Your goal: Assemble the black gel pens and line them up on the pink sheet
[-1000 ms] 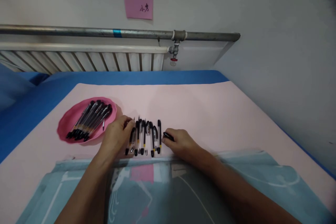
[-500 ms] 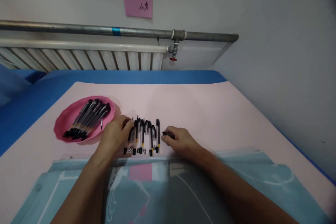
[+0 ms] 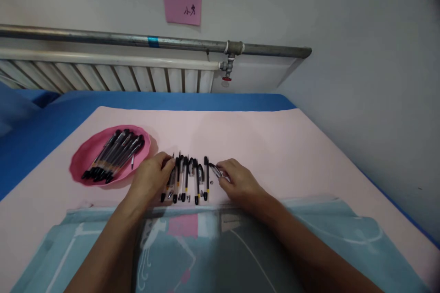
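A row of disassembled black pens lies in front of me, with clear barrels (image 3: pixel 186 178), dark refills, pen caps (image 3: pixel 200 174) and small metal tips (image 3: pixel 188 198) among them. At the row's left end my left hand (image 3: pixel 153 173) is closed, its fingertips by the leftmost pen parts; what it pinches is hidden. On the right, my right hand (image 3: pixel 240 179) pinches a clear pen cap with a black end (image 3: pixel 215 170). That cap slants beside the rightmost pen barrel (image 3: pixel 206 178). A tiny dark piece (image 3: pixel 211 182) lies below it.
A pink oval dish (image 3: pixel 76 165) holding several pens (image 3: pixel 115 155) stands left of my left hand. The pink tabletop (image 3: pixel 257 137) has a blue border (image 3: pixel 192 100). Blue-grey patterned cloth (image 3: pixel 165 247) lies under my forearms. A radiator (image 3: pixel 137 75) and pipe (image 3: pixel 185 43) run behind.
The pen cap in my right hand has turned, so its clear part now shows and it slants toward the row. A tiny piece now shows beneath it. My left hand has hardly moved.
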Demonstrator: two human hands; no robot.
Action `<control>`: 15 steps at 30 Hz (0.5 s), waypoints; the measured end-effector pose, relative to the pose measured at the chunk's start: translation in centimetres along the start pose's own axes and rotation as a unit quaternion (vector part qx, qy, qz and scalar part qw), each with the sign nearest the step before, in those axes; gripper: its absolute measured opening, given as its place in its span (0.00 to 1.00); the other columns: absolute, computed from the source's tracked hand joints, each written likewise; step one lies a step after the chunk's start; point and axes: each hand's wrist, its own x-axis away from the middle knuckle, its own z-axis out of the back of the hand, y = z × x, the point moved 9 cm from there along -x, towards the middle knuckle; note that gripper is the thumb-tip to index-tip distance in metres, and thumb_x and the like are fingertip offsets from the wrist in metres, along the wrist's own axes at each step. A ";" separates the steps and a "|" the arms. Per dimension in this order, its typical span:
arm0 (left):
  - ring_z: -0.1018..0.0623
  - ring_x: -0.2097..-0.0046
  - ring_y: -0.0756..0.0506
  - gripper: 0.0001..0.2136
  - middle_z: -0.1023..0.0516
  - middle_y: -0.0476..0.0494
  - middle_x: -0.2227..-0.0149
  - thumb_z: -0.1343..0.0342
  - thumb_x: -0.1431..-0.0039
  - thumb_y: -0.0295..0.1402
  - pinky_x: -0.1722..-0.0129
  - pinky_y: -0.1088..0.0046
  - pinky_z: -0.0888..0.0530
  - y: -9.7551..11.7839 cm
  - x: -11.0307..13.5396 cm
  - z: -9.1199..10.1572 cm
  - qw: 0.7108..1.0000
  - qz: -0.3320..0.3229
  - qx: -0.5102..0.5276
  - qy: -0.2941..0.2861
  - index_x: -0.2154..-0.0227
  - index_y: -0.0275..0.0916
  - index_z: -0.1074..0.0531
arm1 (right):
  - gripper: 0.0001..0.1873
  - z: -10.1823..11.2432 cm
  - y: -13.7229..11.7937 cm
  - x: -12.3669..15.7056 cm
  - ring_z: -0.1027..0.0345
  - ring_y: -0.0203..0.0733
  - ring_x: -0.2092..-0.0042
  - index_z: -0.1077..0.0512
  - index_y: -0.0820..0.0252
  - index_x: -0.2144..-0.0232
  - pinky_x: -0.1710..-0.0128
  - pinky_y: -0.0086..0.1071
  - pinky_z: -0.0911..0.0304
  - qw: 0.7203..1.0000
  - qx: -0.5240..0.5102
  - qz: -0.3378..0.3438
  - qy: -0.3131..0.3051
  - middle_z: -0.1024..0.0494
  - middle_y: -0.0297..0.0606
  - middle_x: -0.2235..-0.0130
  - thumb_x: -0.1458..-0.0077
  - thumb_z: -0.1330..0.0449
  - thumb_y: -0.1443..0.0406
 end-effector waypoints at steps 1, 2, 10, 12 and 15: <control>0.26 0.68 0.45 0.14 0.23 0.45 0.70 0.57 0.46 0.40 0.70 0.73 0.35 0.0 0.0 0.0 1.000 -0.002 -0.001 0.000 0.69 0.39 0.29 | 0.14 -0.2 0.1 0.0 0.39 0.38 0.64 0.32 0.63 0.61 0.64 0.29 0.46 1.000 0.004 -0.002 -0.011 0.31 0.40 0.64 0.53 0.49 0.72; 0.26 0.68 0.45 0.14 0.23 0.45 0.70 0.57 0.46 0.40 0.70 0.73 0.35 0.1 0.0 0.0 1.000 -0.004 -0.001 -0.001 0.69 0.39 0.29 | 0.12 -0.3 0.2 0.0 0.40 0.37 0.65 0.32 0.62 0.63 0.65 0.29 0.46 1.000 0.005 -0.005 -0.020 0.31 0.39 0.66 0.52 0.48 0.71; 0.25 0.67 0.45 0.13 0.22 0.43 0.70 0.56 0.46 0.39 0.70 0.73 0.35 0.4 0.1 -0.2 1.000 0.002 -0.020 -0.013 0.69 0.39 0.28 | 0.07 -0.7 0.4 -0.4 0.40 0.35 0.68 0.32 0.62 0.67 0.68 0.27 0.49 0.999 0.009 -0.018 -0.025 0.30 0.35 0.69 0.49 0.48 0.67; 0.26 0.67 0.45 0.13 0.22 0.43 0.70 0.56 0.46 0.39 0.70 0.73 0.35 0.4 0.1 -0.2 1.000 0.000 -0.020 -0.013 0.69 0.39 0.28 | 0.08 -0.9 0.2 -0.3 0.40 0.35 0.67 0.32 0.62 0.65 0.67 0.27 0.48 1.000 0.008 -0.010 -0.025 0.30 0.36 0.68 0.48 0.48 0.67; 0.26 0.68 0.45 0.13 0.22 0.43 0.70 0.56 0.46 0.38 0.70 0.73 0.36 0.4 0.0 -0.3 1.000 -0.004 -0.025 -0.015 0.69 0.39 0.28 | 0.09 -1.1 -0.2 -0.2 0.39 0.35 0.66 0.33 0.61 0.63 0.66 0.27 0.48 1.000 0.008 0.007 -0.026 0.29 0.37 0.66 0.48 0.48 0.67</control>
